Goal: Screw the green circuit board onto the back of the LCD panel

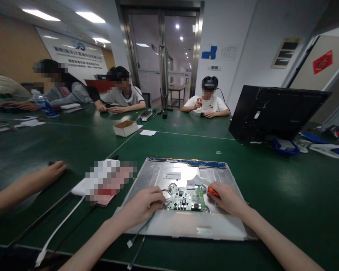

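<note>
A flat metal-backed display panel (pixel 226 226) lies on the green table, with a green circuit board (pixel 186 198) at its middle. My left hand (pixel 147 203) is at the board's left edge, fingers curled together beside a thin cable (pixel 167 192); what they pinch is hidden. Two dark cables with white plugs (pixel 130 243) trail from below that hand over the panel's front edge. At the board's right side, my right hand (pixel 224 196) is closed around an orange-handled tool (pixel 214 192), whose tip I cannot see. A blue strip board (pixel 186 162) runs along the panel's far edge.
Left of the panel lie a pink phone (pixel 121 180) and a white device (pixel 79 188) with a white cable (pixel 60 222). Another person's arm (pixel 31 184) reaches in from the left. A paper box (pixel 125 128) and a black monitor (pixel 277 113) stand farther back. Several people sit around the table.
</note>
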